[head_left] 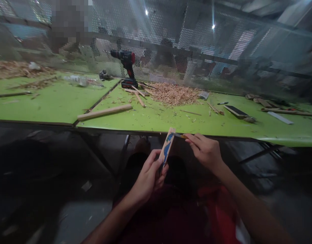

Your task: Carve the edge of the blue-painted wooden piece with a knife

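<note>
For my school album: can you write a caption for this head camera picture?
Left hand holds a wooden strip with blue marks; right hand touches a small tool to its top.

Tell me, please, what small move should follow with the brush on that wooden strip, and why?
Probably a short stroke down the wooden strip: the left hand holds it tilted, the right hand has the small brush at its top end, and blue paint covers only part of its face.
</note>
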Action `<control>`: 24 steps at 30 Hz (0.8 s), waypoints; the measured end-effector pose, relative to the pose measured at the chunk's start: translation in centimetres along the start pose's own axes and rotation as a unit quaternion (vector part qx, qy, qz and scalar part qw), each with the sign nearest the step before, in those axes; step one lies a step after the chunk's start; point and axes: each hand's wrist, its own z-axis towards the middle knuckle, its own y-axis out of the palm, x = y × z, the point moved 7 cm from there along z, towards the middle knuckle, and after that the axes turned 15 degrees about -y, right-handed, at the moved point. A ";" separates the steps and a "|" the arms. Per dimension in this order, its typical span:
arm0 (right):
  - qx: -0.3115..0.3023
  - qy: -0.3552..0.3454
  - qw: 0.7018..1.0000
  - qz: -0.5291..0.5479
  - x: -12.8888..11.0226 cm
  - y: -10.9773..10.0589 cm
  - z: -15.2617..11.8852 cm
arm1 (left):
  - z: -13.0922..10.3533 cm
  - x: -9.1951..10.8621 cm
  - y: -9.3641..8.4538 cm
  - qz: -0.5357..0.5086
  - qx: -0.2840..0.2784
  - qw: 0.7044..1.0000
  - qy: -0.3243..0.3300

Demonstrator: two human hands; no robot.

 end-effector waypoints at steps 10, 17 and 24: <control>-0.034 -0.082 0.995 0.043 -4.0 -0.9 0.5 | -0.2 0.1 -0.1 -0.007 0.042 0.999 0.000; -0.037 -0.149 0.988 -0.009 -3.4 -0.4 1.0 | -0.2 -0.3 -0.6 0.018 0.038 0.999 -0.011; -0.004 -0.005 1.000 -0.003 1.3 -1.4 1.0 | -0.8 -1.3 -0.1 0.044 0.020 0.998 -0.042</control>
